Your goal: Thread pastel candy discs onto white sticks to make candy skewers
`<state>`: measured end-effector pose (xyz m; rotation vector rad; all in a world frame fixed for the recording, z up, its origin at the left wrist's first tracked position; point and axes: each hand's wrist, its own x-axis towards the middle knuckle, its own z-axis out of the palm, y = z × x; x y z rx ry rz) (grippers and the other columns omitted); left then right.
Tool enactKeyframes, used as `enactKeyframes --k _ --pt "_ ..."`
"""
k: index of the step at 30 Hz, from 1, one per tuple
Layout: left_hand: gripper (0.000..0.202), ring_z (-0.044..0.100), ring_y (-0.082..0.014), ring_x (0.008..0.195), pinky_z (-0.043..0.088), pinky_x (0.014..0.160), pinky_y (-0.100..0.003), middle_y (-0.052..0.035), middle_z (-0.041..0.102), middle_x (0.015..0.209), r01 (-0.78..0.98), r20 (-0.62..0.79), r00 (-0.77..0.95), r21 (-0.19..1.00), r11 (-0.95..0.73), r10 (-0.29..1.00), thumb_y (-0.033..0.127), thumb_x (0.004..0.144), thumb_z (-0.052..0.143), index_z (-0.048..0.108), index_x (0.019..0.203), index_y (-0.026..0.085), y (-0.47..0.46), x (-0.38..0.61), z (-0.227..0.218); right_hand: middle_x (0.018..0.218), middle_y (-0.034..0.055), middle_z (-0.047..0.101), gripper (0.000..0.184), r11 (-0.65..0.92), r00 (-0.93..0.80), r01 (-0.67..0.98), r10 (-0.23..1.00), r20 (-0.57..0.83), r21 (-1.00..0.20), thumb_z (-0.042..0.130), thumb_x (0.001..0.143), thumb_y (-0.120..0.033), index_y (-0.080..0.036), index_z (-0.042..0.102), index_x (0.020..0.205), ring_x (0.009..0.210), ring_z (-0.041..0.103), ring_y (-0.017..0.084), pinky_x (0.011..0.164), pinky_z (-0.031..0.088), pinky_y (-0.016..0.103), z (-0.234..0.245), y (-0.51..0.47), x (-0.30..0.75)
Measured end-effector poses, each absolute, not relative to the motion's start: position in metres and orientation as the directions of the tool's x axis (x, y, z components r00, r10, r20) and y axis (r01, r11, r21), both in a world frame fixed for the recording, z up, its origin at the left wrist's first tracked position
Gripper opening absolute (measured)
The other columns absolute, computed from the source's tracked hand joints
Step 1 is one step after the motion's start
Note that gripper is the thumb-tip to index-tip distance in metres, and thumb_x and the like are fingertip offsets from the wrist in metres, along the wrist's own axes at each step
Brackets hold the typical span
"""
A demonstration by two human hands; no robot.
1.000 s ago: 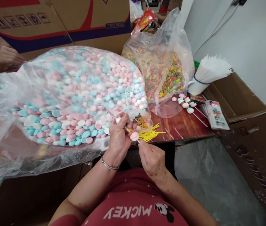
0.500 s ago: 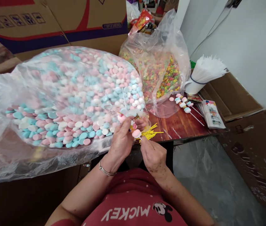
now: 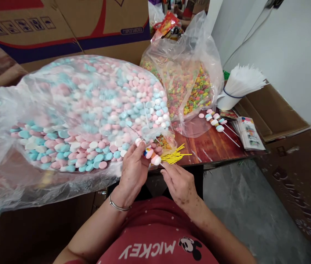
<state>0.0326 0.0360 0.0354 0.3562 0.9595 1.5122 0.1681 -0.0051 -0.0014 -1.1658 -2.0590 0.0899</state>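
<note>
My left hand [image 3: 133, 167] is closed round a thin stick threaded with pink and white candy discs [image 3: 152, 155], just in front of a big clear bag of pink, blue and white candies [image 3: 89, 110]. My right hand [image 3: 178, 183] pinches the stick's lower end, right below the candies. A small heap of yellow twist ties [image 3: 175, 156] lies on the wooden table edge [image 3: 213, 146] beside both hands.
A second clear bag holds coloured cereal rings [image 3: 188, 88]. Finished candy skewers [image 3: 216, 123] lie to the right, near a bundle of white sticks [image 3: 240, 86] and a stack of small printed packets [image 3: 249, 134]. Cardboard boxes [image 3: 61, 29] stand behind; grey floor at right.
The hands shifted slightly while working the stick; the candies on it sit a little lower and closer together. A person's hand at the far left a second ago is gone.
</note>
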Motion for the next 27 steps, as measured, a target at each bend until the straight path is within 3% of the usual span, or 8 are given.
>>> enactKeyframes --k 4,7,11,14,17,22,27 --pt "0.022 0.072 -0.0192 0.068 0.059 0.076 -0.038 -0.003 0.072 0.073 -0.7 -0.31 -0.171 0.706 0.106 0.935 0.033 0.077 0.075 0.062 0.083 0.016 0.034 0.039 0.037 0.08 0.0049 0.074 0.028 0.526 -0.278 0.614 0.842 0.462 -0.589 0.039 0.1 -0.02 -0.014 0.062 0.113 0.065 0.066 0.013 0.062 0.048 0.021 0.008 -0.012 0.17" --pt "0.028 0.073 -0.0208 0.069 0.059 0.077 -0.04 -0.0046 0.073 0.076 -0.726 -0.311 -0.128 0.676 0.125 0.942 0.042 0.08 0.07 0.064 0.088 0.016 0.028 0.042 0.034 0.066 -0.0005 0.067 0.024 0.392 -0.312 0.591 0.917 0.249 -0.705 0.038 0.098 -0.019 -0.017 0.061 0.106 0.051 0.059 0.011 0.051 0.042 0.02 0.012 -0.017 0.168" --pt "0.036 0.073 -0.0242 0.077 0.059 0.079 -0.041 -0.0084 0.075 0.086 -0.721 -0.271 0.003 0.666 0.189 0.963 0.049 0.076 0.072 0.068 0.089 0.015 0.015 0.046 0.027 0.059 -0.0032 0.063 0.021 0.302 -0.342 0.609 0.934 0.101 -0.734 0.037 0.096 -0.019 -0.019 0.059 0.098 0.047 0.057 0.011 0.05 0.04 0.019 0.008 -0.023 0.162" --pt "0.024 0.073 -0.0231 0.08 0.058 0.079 -0.037 -0.0076 0.075 0.089 -0.669 -0.263 0.027 0.712 0.212 0.965 0.034 0.071 0.078 0.07 0.084 0.016 0.004 0.045 0.021 0.059 -0.0021 0.065 0.021 0.342 -0.321 0.676 0.934 0.156 -0.653 0.04 0.095 -0.02 -0.018 0.06 0.101 0.046 0.058 0.012 0.047 0.035 0.021 0.002 -0.027 0.157" --pt "0.018 0.071 -0.0198 0.073 0.057 0.071 -0.032 -0.0067 0.075 0.085 -0.626 -0.319 0.045 0.73 0.275 0.947 0.03 0.073 0.076 0.072 0.084 0.016 -0.003 0.041 0.014 0.059 -0.0011 0.068 0.02 0.452 -0.36 0.702 0.892 0.273 -0.55 0.043 0.097 -0.023 -0.018 0.062 0.097 0.045 0.058 0.012 0.047 0.035 0.022 0.001 -0.029 0.158" --pt "0.022 0.063 -0.0115 0.065 0.052 0.061 -0.021 -0.003 0.072 0.077 -0.687 -0.361 0.0 0.678 0.262 0.933 0.026 0.064 0.083 0.074 0.081 0.015 -0.011 0.039 0.006 0.079 0.0057 0.072 0.02 0.542 -0.233 0.707 0.785 0.574 -0.454 0.047 0.098 -0.021 -0.015 0.066 0.098 0.069 0.066 0.014 0.068 0.049 0.023 0.011 -0.015 0.173" --pt "0.017 0.057 -0.0095 0.06 0.05 0.056 -0.02 -0.0002 0.067 0.072 -0.679 -0.409 0.061 0.652 0.338 0.911 0.022 0.066 0.08 0.073 0.08 0.016 -0.018 0.042 0.009 0.087 0.0096 0.07 0.019 0.614 -0.317 0.718 0.708 0.631 -0.327 0.05 0.095 -0.02 -0.015 0.069 0.096 0.081 0.063 0.019 0.077 0.053 0.033 0.015 0.002 0.176"
